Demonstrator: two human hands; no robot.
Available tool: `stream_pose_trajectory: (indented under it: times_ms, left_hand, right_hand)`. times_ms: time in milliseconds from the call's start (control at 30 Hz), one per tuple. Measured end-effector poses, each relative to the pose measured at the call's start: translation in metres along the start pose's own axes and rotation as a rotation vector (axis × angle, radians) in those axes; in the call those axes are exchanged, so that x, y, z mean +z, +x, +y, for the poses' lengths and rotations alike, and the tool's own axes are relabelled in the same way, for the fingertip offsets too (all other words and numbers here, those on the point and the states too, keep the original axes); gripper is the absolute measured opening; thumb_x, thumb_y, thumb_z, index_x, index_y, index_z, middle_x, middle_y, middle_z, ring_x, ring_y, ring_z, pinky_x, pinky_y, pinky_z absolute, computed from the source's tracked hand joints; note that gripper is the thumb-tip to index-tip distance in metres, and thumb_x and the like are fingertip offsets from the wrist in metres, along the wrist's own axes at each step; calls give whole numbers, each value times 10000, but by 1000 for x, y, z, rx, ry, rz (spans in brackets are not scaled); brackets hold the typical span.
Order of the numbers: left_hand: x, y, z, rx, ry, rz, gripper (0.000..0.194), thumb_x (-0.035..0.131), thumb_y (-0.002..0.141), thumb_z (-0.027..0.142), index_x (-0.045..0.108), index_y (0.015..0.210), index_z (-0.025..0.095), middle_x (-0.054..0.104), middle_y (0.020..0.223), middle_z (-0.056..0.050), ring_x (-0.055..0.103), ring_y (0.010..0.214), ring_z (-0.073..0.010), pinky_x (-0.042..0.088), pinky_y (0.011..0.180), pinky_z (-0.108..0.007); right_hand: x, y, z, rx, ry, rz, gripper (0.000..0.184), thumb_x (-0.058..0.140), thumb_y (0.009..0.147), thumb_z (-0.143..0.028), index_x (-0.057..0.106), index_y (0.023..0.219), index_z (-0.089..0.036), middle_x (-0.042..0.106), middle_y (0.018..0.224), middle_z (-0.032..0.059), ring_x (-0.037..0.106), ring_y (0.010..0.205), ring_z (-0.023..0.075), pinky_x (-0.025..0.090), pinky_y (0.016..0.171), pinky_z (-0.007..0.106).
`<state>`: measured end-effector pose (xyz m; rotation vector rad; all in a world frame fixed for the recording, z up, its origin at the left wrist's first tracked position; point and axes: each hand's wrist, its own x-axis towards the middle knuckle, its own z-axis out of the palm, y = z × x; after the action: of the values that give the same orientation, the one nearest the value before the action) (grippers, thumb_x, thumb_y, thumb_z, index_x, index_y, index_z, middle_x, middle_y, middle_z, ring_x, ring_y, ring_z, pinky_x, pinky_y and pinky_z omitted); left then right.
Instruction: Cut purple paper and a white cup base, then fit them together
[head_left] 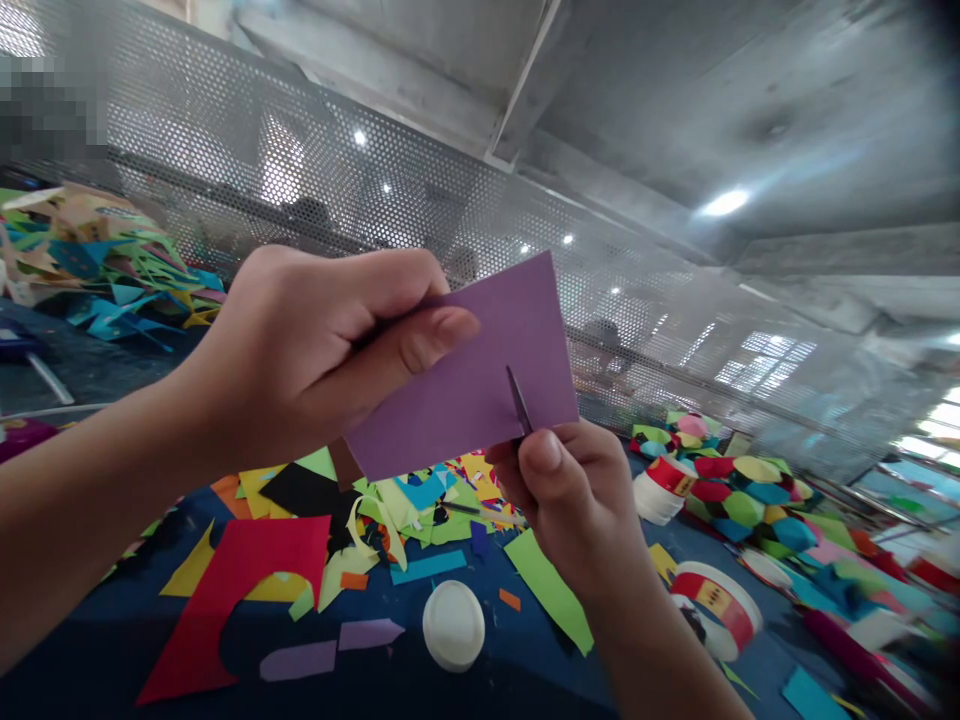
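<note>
A sheet of purple paper point(442, 410) is raised above the table, tilted up to the right. My left hand point(315, 350) pinches its upper left side, thumb flat on the near face and fingers curled behind. My right hand point(577, 500) is closed around a pair of scissors point(519, 400) at the paper's lower edge. One dark, pointed blade lies over the near face; the handles are hidden in my fingers. Two small purple cut pieces point(300, 661) lie on the table below, beside a white round lid point(454, 625).
Cut scraps, including red paper point(247, 590) and a green strip point(551, 590), cover much of the dark blue table point(390, 695). Red-and-white paper cups point(716, 608) and colourful paper crafts point(742, 500) stand at right. A scrap pile point(112, 250) sits at left, before a perforated metal screen point(450, 210).
</note>
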<state>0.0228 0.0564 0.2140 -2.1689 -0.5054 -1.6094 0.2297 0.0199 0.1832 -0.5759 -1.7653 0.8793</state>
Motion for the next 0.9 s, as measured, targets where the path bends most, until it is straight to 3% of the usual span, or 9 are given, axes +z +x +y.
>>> stream_pose_trajectory:
  times_ms: [100,267,567,733,900]
  left_hand:
    - [-2,1,-2,-71,-49,-1,393,445,1028,353,494,686,166,354,494,108,287,443,24,195,438,-53]
    - [-6,1,-4,-154,-81,31,412,466,1013,335,490,645,152,328,518,92,276,443,33,177,423,-56]
    - [-8,6,-8,-148,-140,76,430,493,995,279,384,597,158,305,536,75,283,479,3,194,409,-76]
    - [-9,6,-6,-198,-188,64,428,476,999,272,380,597,164,297,538,73,279,473,-9,197,396,-109]
    - [-10,5,-8,-153,-161,57,439,499,997,298,409,590,158,310,522,81,291,449,0,195,395,-87]
  right_hand:
    - [-1,0,1,28,-17,19,393,697,895,-566,638,760,-202,425,590,-57,306,512,75,247,454,224]
    - [-1,0,1,48,-105,47,477,699,855,-632,566,710,-198,394,578,-59,303,490,71,224,415,210]
    - [-3,0,7,-35,-182,48,459,660,907,-572,497,677,-210,352,513,-80,276,446,62,200,387,214]
    - [-4,1,9,-48,-178,49,446,653,921,-553,521,681,-202,366,507,-79,271,437,54,201,388,213]
    - [-2,2,6,-20,-146,45,460,667,893,-592,525,684,-208,362,508,-82,258,435,59,205,383,219]
